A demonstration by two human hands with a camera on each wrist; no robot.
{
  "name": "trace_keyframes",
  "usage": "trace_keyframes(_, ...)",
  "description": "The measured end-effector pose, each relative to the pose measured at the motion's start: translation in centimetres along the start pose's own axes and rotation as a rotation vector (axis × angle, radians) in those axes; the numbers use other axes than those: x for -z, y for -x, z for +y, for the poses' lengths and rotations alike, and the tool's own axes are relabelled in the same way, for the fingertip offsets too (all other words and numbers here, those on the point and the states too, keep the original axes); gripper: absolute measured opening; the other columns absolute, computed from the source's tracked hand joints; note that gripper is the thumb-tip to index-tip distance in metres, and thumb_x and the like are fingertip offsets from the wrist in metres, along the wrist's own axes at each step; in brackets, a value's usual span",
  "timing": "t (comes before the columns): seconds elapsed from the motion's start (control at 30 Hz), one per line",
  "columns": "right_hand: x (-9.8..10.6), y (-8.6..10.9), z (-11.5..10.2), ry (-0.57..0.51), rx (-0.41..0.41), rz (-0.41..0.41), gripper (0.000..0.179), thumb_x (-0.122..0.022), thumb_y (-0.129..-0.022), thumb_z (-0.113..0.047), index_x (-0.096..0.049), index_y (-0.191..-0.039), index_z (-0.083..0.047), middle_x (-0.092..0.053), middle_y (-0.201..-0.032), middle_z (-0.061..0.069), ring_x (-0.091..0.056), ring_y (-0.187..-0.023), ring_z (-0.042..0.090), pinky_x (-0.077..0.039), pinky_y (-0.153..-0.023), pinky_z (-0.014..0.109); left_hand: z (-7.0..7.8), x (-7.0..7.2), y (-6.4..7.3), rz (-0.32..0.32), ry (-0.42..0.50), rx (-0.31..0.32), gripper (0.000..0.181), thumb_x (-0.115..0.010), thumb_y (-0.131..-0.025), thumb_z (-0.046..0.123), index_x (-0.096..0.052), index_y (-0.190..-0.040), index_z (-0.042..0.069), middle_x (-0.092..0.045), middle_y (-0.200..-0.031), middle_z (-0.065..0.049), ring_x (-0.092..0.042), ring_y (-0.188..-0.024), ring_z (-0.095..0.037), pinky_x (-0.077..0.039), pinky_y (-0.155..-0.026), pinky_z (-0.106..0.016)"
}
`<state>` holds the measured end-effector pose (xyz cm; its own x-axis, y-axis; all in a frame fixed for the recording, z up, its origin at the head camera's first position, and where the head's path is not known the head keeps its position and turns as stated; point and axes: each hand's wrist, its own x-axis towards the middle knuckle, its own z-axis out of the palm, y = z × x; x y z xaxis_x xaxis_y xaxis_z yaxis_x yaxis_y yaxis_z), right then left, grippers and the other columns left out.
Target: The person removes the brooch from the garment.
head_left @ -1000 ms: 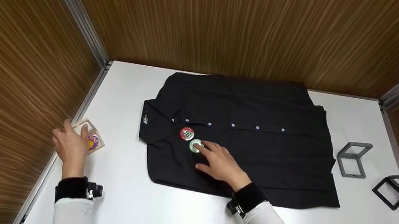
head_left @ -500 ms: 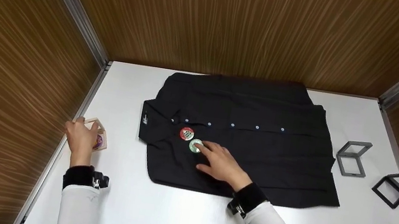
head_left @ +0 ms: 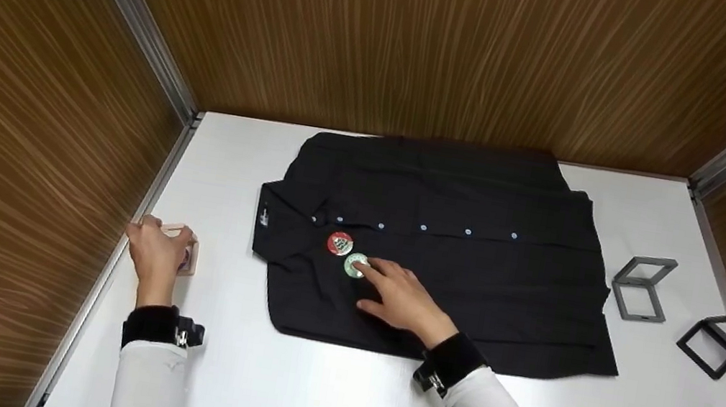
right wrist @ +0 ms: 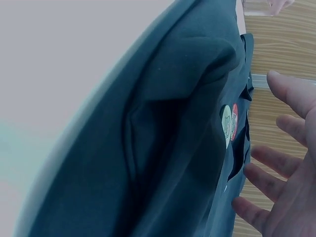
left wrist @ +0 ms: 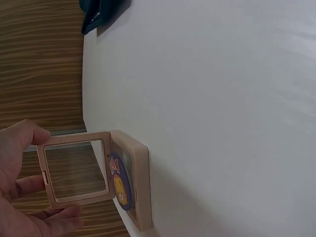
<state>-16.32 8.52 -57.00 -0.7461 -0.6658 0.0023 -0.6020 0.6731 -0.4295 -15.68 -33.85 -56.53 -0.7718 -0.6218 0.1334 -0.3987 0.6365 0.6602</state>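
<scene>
My left hand is at the left edge of the table, gripping the raised lid of a small pinkish-beige display frame. The left wrist view shows thumb and fingers around the lid's outer edge, the clear window between them, and a round purple and yellow badge in the base. Over a black button-up shirt, my right hand extends loosely spread fingers. Its index fingertip overlaps a green round badge in the head view. A red round badge lies beside the green one, below the shirt's buttons.
Two more hinged display frames stand unfolded at the right of the white table: a grey one and a black one. Wood-patterned walls enclose the back and both sides.
My left hand has shifted to the right, turning the beige display frame and bringing its lid more upright. The right hand has stayed almost still on the shirt.
</scene>
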Motion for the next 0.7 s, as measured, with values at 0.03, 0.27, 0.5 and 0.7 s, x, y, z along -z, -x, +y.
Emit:
trace_keyframes(0.03,0.0,0.0,0.0,-0.003,0.001,0.0,0.065,-0.069,-0.091,-0.038,-0.044,-0.148,-0.017,-0.044,-0.145,0.017,-0.04,-0.134,0.032,-0.033,-0.108,0.052,-0.1,0.1,0.2,-0.005,0.005,0.01,0.052,-0.075,-0.077,0.019,-0.054,-0.112,-0.014,-0.044,-0.119,-0.037,-0.054,-0.098,-0.051,-0.048,-0.088,-0.055)
trace_keyframes(0.27,0.0,0.1,0.2,-0.007,0.008,0.001,0.067,-0.071,-0.09,-0.037,-0.045,-0.148,-0.018,-0.044,-0.145,0.016,-0.041,-0.132,0.032,-0.035,-0.105,0.053,-1.4,0.0,1.8,-0.054,-0.047,0.041,0.057,-0.077,-0.077,0.022,-0.05,-0.11,-0.016,-0.042,-0.116,-0.039,-0.055,-0.091,-0.053,-0.049,-0.082,-0.057)
trace_keyframes(0.5,-0.1,0.1,0.3,0.0,0.0,-0.013,0.068,-0.07,-0.09,-0.039,-0.043,-0.149,-0.02,-0.044,-0.145,0.016,-0.041,-0.133,0.031,-0.035,-0.106,0.052,-2.8,-0.4,3.2,-0.113,-0.143,0.065,0.06,-0.071,-0.078,0.023,-0.051,-0.125,-0.008,-0.043,-0.115,-0.037,-0.052,-0.099,-0.055,-0.045,-0.079,-0.062)
trace_keyframes(0.7,-0.1,0.1,0.2,-0.005,-0.013,-0.018,0.067,-0.07,-0.09,-0.038,-0.043,-0.149,-0.02,-0.044,-0.146,0.015,-0.04,-0.134,0.031,-0.035,-0.106,0.052,-3.0,-0.5,3.5,-0.11,-0.159,0.054,0.059,-0.071,-0.078,0.024,-0.051,-0.124,-0.009,-0.045,-0.111,-0.037,-0.05,-0.103,-0.055,-0.044,-0.079,-0.063)
